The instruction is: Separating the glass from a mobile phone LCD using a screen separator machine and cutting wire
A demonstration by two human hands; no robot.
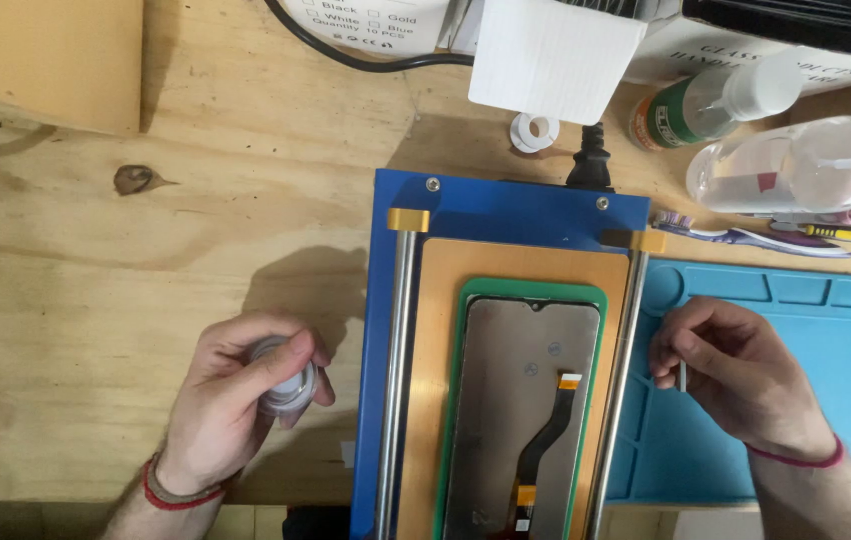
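Observation:
My left hand (236,395) is curled around a small clear spool or roll (284,385) on the wooden bench, just left of a blue machine (506,210). My right hand (736,375) pinches a thin short pin-like piece (683,376) over the blue silicone mat (826,400). Between my hands, a phone screen panel (506,400) lies back side up, with a black flex cable (546,440), inside a green frame (461,400) on the machine's orange pad (438,330). Two steel rails (398,380) run along the pad's sides.
At the back stand a white box (556,55), a black power plug (591,160), a small white ring (534,130), two clear bottles (786,165), a toothbrush (746,237) and a small screwdriver (846,234). A cardboard piece (46,60) lies far left.

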